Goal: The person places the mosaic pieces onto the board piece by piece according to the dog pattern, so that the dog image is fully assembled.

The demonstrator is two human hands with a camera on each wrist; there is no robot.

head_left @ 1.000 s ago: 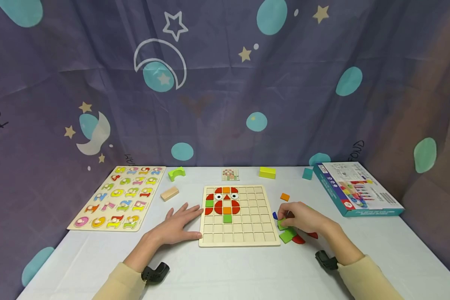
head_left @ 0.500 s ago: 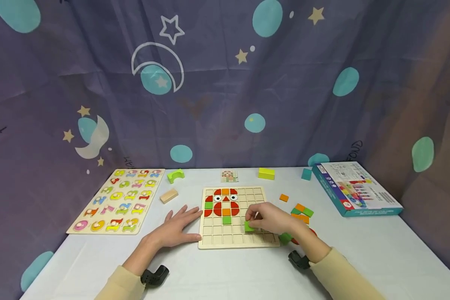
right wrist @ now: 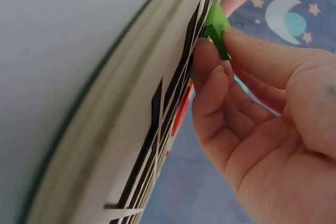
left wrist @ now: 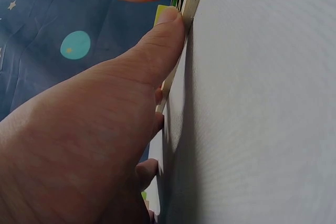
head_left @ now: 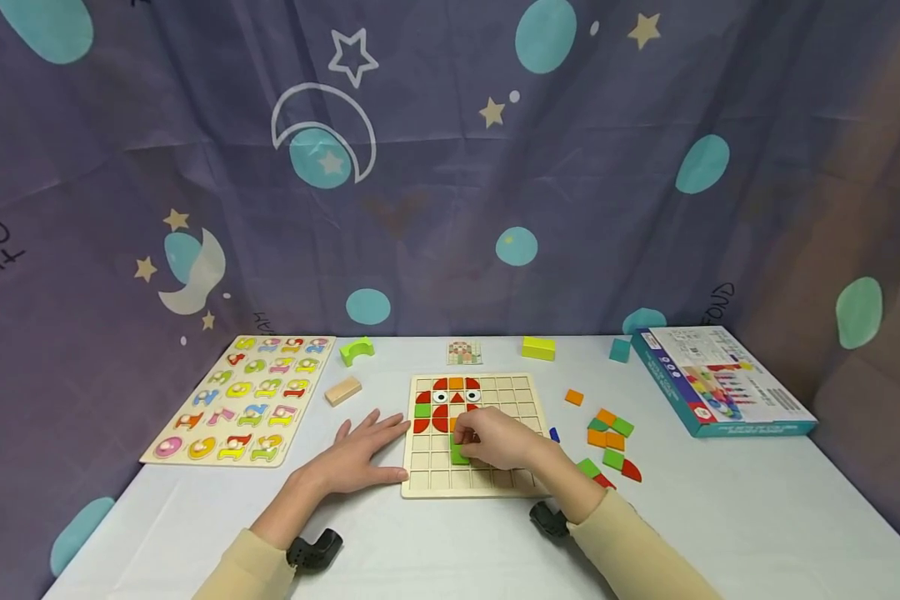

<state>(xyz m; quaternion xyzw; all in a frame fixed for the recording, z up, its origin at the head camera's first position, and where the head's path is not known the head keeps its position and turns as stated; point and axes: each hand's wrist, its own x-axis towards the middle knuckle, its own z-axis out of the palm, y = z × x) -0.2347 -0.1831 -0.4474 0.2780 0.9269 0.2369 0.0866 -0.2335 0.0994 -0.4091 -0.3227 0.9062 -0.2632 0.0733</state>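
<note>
A wooden grid board (head_left: 429, 482) lies on the white table, with red, orange, green and eye-printed tiles set in its upper left. My left hand (head_left: 354, 460) lies spread at the board's left side, thumb and fingertips against its edge. In the left wrist view the thumb (left wrist: 157, 48) presses on the board's edge. My right hand (head_left: 504, 439) is over the board and pinches a green square tile (right wrist: 216, 24) between thumb and fingers. The tile is tilted in the right wrist view, close over the grid cells below the orange tile. The hand covers part of the pattern.
Loose tiles (head_left: 597, 437) in orange, green and red lie right of the board, with a blue one (head_left: 554, 434) by its edge. A pattern card (head_left: 464, 352) and several blocks stand behind. A number puzzle (head_left: 232, 400) is at left, a box (head_left: 720, 383) at right.
My right hand has picked a green tile from the loose pile and carried it left over the board to the lower part of the pattern. The left hand has stayed in place.
</note>
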